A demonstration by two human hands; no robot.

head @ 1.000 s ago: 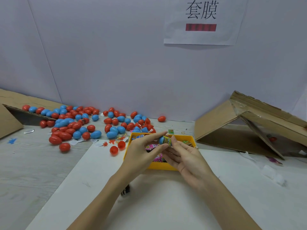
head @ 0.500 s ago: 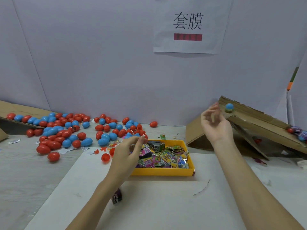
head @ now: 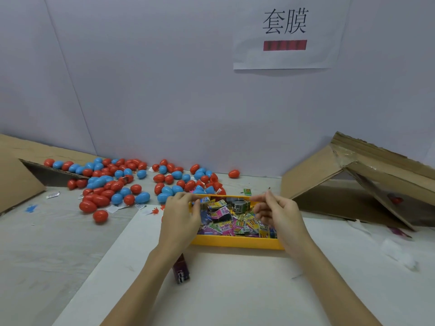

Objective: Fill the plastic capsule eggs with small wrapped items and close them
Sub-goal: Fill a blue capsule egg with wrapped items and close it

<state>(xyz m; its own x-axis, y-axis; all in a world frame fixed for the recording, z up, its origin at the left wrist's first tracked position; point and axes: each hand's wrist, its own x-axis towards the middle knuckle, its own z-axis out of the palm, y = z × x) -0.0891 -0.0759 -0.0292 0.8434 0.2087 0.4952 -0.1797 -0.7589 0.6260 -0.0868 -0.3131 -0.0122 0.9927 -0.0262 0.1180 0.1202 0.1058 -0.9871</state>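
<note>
My left hand (head: 180,218) is over the left end of the shallow yellow plastic tray (head: 237,242), the one that stands in the middle of the white paper sheet (head: 235,290). Its fingers (head: 186,197) are bent toward 3 o'clock, and I cannot tell if they hold something. My right hand (head: 280,216) is over the right end of the same tray. Its fingers (head: 260,200) are loosely bent toward 9 o'clock and I see nothing between them.

The tray is full of small wrapped items in colourful foil packets (head: 231,220), pink, green and yellow, mixed in a heap. The red and blue plastic capsule eggs (head: 117,182) lie scattered on the table at 10 and 11 o'clock from the tray, many touching each other, and some rest on the edge of a flat brown cardboard piece (head: 21,175) at 9 o'clock. One red egg (head: 233,173) lies alone near the wall at 12 o'clock.

At 3 o'clock a folded brown cardboard ramp (head: 367,182) stands like a tent. Under my left wrist lies a small dark purple packet (head: 181,271). On the wall hangs a white paper sign (head: 286,31) with two black characters and a red bar.
</note>
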